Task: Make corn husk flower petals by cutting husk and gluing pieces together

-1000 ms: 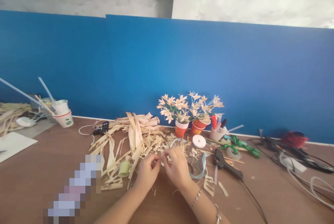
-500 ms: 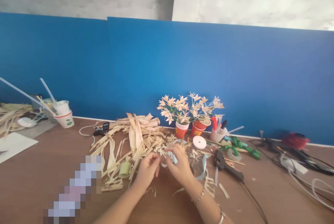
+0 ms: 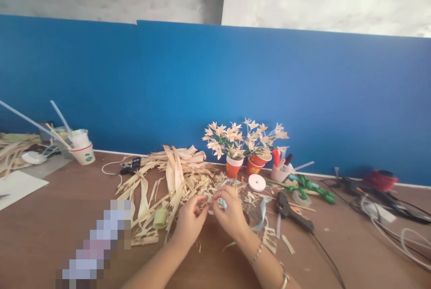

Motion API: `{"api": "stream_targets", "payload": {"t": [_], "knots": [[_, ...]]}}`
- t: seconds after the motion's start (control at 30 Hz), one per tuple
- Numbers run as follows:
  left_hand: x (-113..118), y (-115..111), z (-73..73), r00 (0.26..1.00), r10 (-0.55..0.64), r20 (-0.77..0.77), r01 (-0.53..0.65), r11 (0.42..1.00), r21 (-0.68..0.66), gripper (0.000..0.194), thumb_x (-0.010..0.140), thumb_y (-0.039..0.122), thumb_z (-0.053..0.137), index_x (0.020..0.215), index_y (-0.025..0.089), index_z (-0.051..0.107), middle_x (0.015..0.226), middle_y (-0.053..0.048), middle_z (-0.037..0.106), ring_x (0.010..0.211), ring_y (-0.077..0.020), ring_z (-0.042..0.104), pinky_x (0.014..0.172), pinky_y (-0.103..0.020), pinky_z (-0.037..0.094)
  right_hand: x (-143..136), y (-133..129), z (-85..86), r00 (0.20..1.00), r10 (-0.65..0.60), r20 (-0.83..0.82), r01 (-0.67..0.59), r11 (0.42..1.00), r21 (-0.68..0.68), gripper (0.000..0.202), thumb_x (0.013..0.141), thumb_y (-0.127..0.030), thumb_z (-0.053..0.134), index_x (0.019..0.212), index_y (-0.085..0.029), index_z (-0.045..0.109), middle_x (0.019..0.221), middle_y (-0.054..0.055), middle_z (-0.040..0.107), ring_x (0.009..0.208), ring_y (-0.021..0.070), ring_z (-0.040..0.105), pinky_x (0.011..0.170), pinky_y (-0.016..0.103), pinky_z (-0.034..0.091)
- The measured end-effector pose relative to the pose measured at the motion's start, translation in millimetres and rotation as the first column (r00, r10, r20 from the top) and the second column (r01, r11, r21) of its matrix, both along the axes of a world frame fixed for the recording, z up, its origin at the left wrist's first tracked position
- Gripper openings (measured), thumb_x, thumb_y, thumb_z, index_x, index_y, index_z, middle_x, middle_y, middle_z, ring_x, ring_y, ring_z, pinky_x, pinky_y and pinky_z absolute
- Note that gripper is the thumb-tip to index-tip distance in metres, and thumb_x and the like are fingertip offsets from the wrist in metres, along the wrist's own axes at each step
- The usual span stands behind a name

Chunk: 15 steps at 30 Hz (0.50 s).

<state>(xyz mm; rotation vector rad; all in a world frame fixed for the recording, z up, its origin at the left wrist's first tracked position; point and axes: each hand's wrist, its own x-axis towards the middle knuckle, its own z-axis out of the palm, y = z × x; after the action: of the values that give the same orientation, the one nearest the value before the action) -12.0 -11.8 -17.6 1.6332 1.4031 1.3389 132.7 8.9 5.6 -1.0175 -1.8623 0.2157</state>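
Note:
Over the middle of the table, my left hand (image 3: 190,218) is closed, with thumb and forefinger bent towards each other. Just to its right, my right hand (image 3: 231,212) has its fingers curled in, the tips close to those of the left. Whatever lies between the fingertips is too small and blurred to name. Behind both hands spreads a heap of dry corn husks (image 3: 175,172) with pale scraps at its right side. A light blue ribbon (image 3: 261,217) lies right of my right hand, and a green roll (image 3: 160,218) left of my left hand.
Red cups (image 3: 233,168) with husk flowers (image 3: 232,135) stand against the blue partition (image 3: 168,78). A white spool (image 3: 257,183) lies before them. To the right are a corded glue gun (image 3: 292,215), green stems (image 3: 305,186) and cables (image 3: 380,221). A white cup (image 3: 82,152) stands left.
My hands have come closer together, the left fingertips shifting slightly right and up towards the right ones. The things on the table stay where they were.

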Motion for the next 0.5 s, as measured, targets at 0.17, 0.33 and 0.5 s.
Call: {"api": "stream_targets", "payload": {"t": [0.17, 0.33, 0.5], "knots": [[-2.0, -1.8, 1.6, 0.983, 0.058, -0.172, -0.027, 0.983, 0.18, 0.016, 0.08, 0.018, 0.051, 0.088, 0.019, 0.065, 0.078, -0.005, 0.067, 0.061, -0.0162, 0.059, 0.06, -0.027, 0.047, -0.8, -1.5, 1.5, 0.999, 0.023, 0.028, -0.024, 1.0, 0.017, 0.011, 0.071, -0.009, 0.054, 0.073, -0.019, 0.057, 0.083, 0.005, 0.057, 0.082, 0.0191, 0.054, 0.076, 0.032, 0.044], [-3.4, -1.3, 4.4, 0.973, 0.076, -0.217, -0.025, 0.973, 0.228, 0.017, 0.08, 0.017, 0.049, 0.086, 0.019, 0.065, 0.08, -0.005, 0.068, 0.067, -0.0178, 0.062, 0.064, -0.028, 0.048, -1.2, -2.8, 2.2, 0.998, 0.045, 0.05, -0.046, 0.999, 0.011, 0.013, 0.071, -0.007, 0.053, 0.075, -0.019, 0.057, 0.084, 0.005, 0.056, 0.083, 0.0196, 0.054, 0.076, 0.033, 0.044], [-3.9, -0.6, 5.4, 0.982, 0.069, -0.174, -0.041, 0.986, 0.159, 0.018, 0.08, 0.02, 0.049, 0.085, 0.018, 0.066, 0.074, -0.005, 0.068, 0.062, -0.0177, 0.061, 0.062, -0.028, 0.048, -1.6, -4.7, 4.8, 0.997, 0.074, 0.022, -0.074, 0.997, -0.001, 0.011, 0.075, -0.01, 0.054, 0.077, -0.02, 0.058, 0.085, 0.006, 0.057, 0.083, 0.0201, 0.054, 0.077, 0.034, 0.044]]}}
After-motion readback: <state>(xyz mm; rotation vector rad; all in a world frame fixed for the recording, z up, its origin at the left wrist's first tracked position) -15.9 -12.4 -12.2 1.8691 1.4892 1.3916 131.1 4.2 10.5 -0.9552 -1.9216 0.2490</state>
